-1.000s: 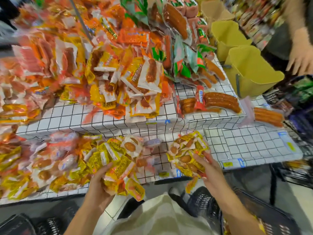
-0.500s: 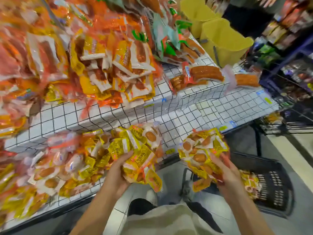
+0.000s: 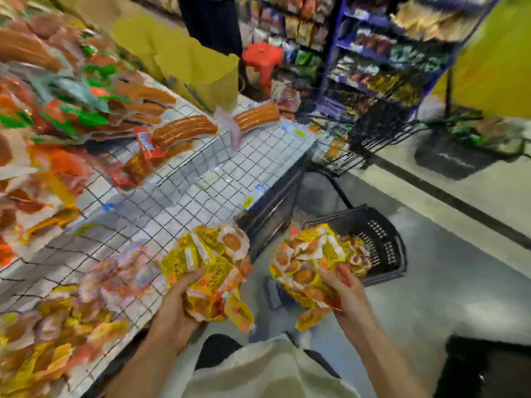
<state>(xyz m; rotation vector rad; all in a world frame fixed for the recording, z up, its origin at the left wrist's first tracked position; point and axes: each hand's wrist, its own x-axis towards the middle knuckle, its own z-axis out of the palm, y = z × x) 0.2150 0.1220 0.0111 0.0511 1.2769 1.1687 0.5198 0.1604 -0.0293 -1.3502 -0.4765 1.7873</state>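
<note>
Though blurry, gridded white table (image 3: 184, 196), grey shop floor (image 3: 459, 282), 2 packet bundles (image 3: 207, 271) (image 3: 304, 262)

This is a shop, a self-service grocery by the look of it. A stepped table (image 3: 201, 179) draped in white cloth with a black grid carries loose heaps of goods: long orange sausages sealed in clear plastic packs (image 3: 184, 129) on the upper step, small yellow snack packets (image 3: 109, 331) on the lower. Little yellow and blue price labels (image 3: 247, 201) are stuck along the table's front edges. Across the grey aisle stands a blue metal shelving rack (image 3: 373, 61) crammed with bagged snacks, with a black wire display rack (image 3: 365, 130) beside it. A black plastic shopping basket (image 3: 382, 245) sits on the floor by the table.
</note>
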